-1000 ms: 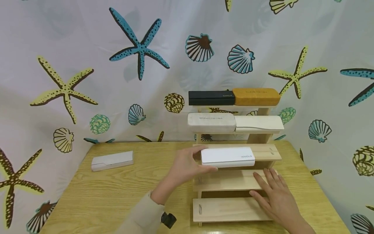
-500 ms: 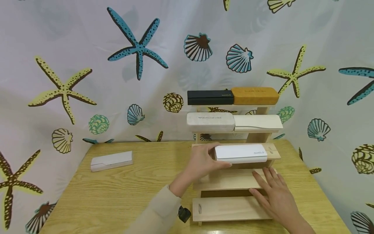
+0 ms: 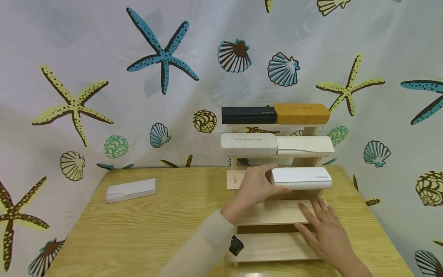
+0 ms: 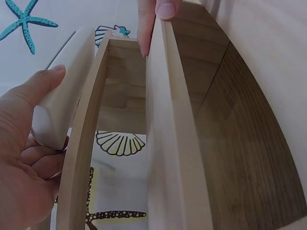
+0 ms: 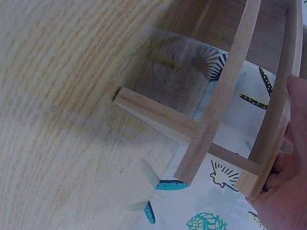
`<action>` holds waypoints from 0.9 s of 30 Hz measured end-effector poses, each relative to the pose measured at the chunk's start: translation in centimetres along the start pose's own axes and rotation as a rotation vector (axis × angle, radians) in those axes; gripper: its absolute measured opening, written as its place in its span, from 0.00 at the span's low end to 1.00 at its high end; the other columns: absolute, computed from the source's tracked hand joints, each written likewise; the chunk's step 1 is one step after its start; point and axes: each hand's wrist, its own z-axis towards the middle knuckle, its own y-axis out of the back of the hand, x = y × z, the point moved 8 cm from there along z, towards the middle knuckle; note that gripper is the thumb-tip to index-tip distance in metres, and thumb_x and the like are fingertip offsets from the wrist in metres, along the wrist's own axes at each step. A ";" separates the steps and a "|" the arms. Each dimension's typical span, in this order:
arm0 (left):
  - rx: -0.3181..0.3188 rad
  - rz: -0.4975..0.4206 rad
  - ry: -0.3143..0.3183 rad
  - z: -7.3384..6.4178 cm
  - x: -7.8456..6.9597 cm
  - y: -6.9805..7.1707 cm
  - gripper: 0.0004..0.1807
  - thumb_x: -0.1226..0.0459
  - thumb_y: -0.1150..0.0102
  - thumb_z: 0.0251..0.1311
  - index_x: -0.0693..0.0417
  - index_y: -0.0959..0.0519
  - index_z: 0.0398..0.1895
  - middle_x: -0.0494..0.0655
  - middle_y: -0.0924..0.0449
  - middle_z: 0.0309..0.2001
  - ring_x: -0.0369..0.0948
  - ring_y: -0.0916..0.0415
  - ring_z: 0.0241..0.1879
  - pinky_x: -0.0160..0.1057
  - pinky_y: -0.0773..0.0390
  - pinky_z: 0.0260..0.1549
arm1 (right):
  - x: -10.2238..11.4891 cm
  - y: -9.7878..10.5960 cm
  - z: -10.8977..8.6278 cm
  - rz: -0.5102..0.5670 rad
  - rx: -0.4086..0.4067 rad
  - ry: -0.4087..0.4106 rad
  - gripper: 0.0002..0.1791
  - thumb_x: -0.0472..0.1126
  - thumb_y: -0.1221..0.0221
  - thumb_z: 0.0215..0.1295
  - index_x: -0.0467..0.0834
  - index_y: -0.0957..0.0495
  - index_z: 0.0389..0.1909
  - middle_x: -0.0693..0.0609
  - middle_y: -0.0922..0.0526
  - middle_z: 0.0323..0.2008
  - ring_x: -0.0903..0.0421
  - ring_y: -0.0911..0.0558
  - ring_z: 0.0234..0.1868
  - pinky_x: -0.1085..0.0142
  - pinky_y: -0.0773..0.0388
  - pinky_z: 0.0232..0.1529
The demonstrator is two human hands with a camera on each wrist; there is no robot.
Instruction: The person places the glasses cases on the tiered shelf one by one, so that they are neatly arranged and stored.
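In the head view my left hand (image 3: 257, 184) grips the left end of a white glasses case (image 3: 301, 177), thumb on its front and fingers behind. This case is at the right end of the middle shelf of a stepped wooden rack (image 3: 277, 212). The left wrist view shows the same case (image 4: 67, 86) between thumb and fingers. My right hand (image 3: 327, 234) holds the shelf below near its right end, fingers on top and thumb at the front edge. In the right wrist view that hand (image 5: 288, 177) is partly cut off at the frame's side.
Above stand a black case (image 3: 248, 115), an orange case (image 3: 302, 114), a grey-white case (image 3: 248, 144) and a cream case (image 3: 304, 145). Another white case (image 3: 131, 190) lies on the wooden table (image 3: 145, 231) at left. A patterned cloth (image 3: 194, 100) hangs behind.
My left hand has moved right along the middle shelf with the white glasses case, baring the shelf's left end. The right hand has stayed at the rack.
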 end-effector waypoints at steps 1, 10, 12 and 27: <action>-0.001 0.013 -0.005 0.1 -0.1 -0.2 0.33 0.48 0.14 0.46 0.53 0.14 0.54 0.41 0.16 0.30 0.30 0.29 0.28 0.27 0.27 0.30 | 0.0 0.0 0.0 0.000 0.003 -0.002 0.33 0.58 0.37 0.73 0.49 0.26 0.75 0.32 0.28 0.73 0.31 0.31 0.75 0.45 0.45 0.82; 0.018 0.052 -0.011 0.9 -0.6 -1.5 0.30 0.48 0.16 0.49 0.54 0.15 0.51 0.39 0.25 0.21 0.30 0.34 0.21 0.27 0.31 0.24 | 0.1 0.1 0.1 -0.004 0.007 -0.002 0.33 0.58 0.38 0.73 0.49 0.25 0.74 0.32 0.28 0.73 0.31 0.30 0.75 0.37 0.36 0.73; 0.010 0.077 -0.003 1.0 -0.6 -1.6 0.31 0.47 0.16 0.49 0.53 0.15 0.52 0.41 0.17 0.27 0.30 0.29 0.26 0.27 0.27 0.28 | 0.1 0.1 0.1 -0.001 0.009 -0.005 0.33 0.58 0.37 0.73 0.48 0.25 0.74 0.32 0.28 0.73 0.30 0.30 0.75 0.36 0.35 0.72; 0.049 0.112 0.072 1.5 -0.2 -2.3 0.42 0.47 0.17 0.51 0.55 0.20 0.68 0.50 0.14 0.60 0.44 0.16 0.59 0.39 0.18 0.60 | -0.1 -0.1 0.0 0.016 0.020 -0.023 0.33 0.57 0.36 0.73 0.48 0.25 0.74 0.31 0.29 0.73 0.30 0.31 0.75 0.37 0.37 0.74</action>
